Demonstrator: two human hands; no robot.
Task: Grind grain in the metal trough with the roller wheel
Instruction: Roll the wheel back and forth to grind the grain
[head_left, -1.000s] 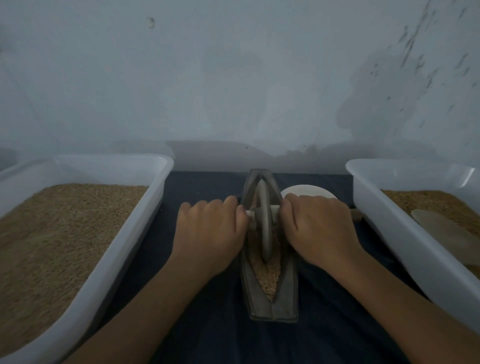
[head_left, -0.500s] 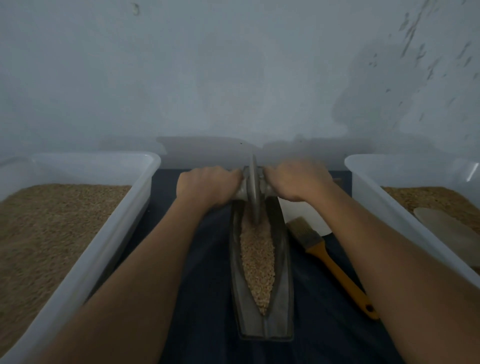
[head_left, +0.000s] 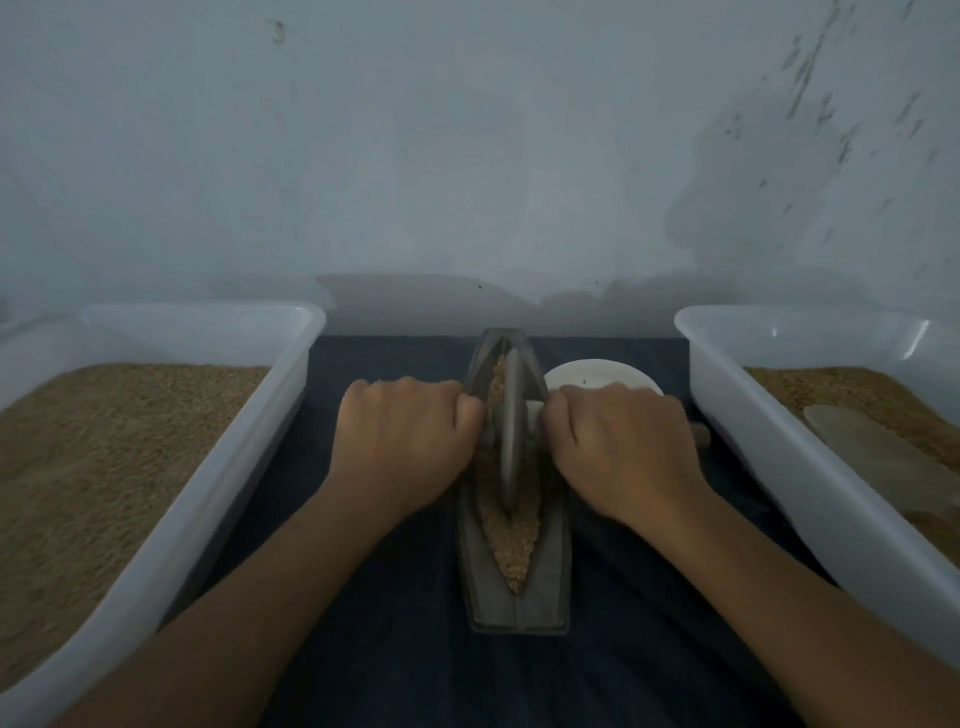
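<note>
Grain (head_left: 511, 545) fills the trough (head_left: 550, 592); left hand (head_left: 402, 441) and right hand (head_left: 621, 447) grip the roller wheel (head_left: 510, 431).

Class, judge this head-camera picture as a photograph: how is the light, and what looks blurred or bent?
Head view: dim, bluish light with little contrast; the left hand and right hand on the roller wheel are slightly motion-smeared; wide-angle bending splays the left tub and right tub outward; small glare spots on the right tub's wall.
</note>
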